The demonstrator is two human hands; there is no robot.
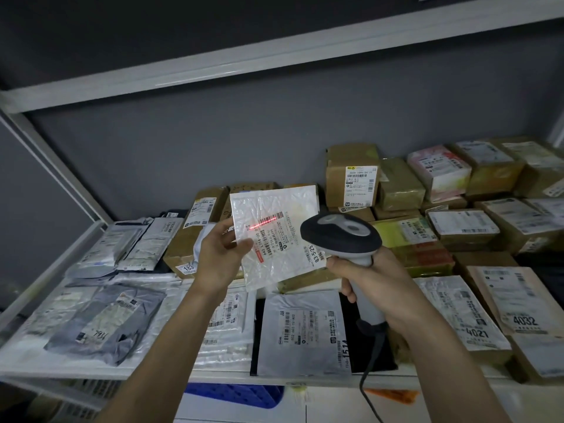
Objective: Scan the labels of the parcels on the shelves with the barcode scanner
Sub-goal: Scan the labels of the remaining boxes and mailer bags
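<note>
While the left hand (221, 254) pinched a white bubble mailer (276, 236), the right hand (370, 285) gripped the barcode scanner (341, 236). Red beam crossed its label. Many parcels below the mailer looked unscanned.

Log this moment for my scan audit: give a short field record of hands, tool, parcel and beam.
left hand: left hand pinches the white plastic padded mailer at its left edge, lifted above the shelf
right hand: right hand grips the handle of the black-and-grey corded barcode scanner
beam: red scan line lies across the mailer's barcode label
shelf: white metal shelf holds grey poly bags and brown cardboard boxes
</note>
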